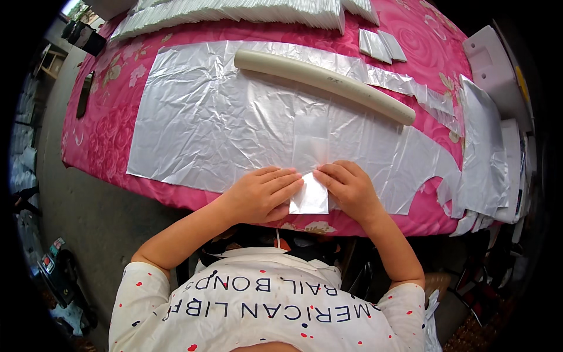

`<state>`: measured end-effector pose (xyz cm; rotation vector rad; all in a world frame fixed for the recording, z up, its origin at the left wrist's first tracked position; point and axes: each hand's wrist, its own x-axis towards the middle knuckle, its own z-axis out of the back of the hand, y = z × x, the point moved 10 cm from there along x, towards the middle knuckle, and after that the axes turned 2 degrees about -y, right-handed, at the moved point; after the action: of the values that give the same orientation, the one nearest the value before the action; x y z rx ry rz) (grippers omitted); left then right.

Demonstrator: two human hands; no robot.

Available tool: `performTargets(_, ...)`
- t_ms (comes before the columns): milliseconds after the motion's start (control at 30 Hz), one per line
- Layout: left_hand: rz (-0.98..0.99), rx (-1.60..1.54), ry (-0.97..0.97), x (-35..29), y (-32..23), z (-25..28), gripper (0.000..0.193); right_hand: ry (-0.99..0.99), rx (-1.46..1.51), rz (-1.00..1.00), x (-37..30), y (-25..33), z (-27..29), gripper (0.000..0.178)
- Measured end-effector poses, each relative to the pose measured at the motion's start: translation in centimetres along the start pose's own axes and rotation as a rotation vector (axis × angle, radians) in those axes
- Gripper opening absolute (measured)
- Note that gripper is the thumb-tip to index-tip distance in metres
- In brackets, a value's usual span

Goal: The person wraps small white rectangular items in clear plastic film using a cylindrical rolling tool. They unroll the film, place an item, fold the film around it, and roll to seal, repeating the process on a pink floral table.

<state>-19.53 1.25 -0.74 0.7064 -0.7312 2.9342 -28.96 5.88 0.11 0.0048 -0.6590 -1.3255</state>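
Note:
A narrow strip of plastic film point(309, 197), silvery white and folded over at its near end, lies at the table's near edge between my two hands. Its far part is a translucent strip stretching away from me. My left hand point(267, 192) holds the strip's left edge at the fold, fingers together and bent. Opposite it, my right hand point(347, 186) pinches the right edge with thumb and forefinger. Beneath both hands spreads a large crinkled silver plastic sheet point(187, 117). A long cream tube point(322, 79) rests slantwise on that sheet, beyond my hands.
A pink flowered cloth point(99, 141) covers the table. Long stacks of folded white film point(234, 14) line the far side, with small folded pieces point(378, 46) nearby. A dark phone point(85, 94) and black container point(83, 38) sit left. White foam box point(492, 70) stands right.

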Motion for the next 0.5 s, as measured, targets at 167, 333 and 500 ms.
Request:
performTargets(167,0.056,-0.003,-0.029,0.6,0.9,0.3,0.047,-0.022,0.138,-0.095,0.3,-1.1,0.3,0.030)
performTargets(333,0.329,-0.122,-0.120,1.2,3.7,0.6,0.052,-0.040,0.324,-0.362,0.0,-4.1,-0.3,0.019)
performTargets(500,0.649,-0.203,-0.107,1.1,6.7,0.0,0.058,0.165,0.620,-0.909,-0.6,-7.9,-2.6,0.015)
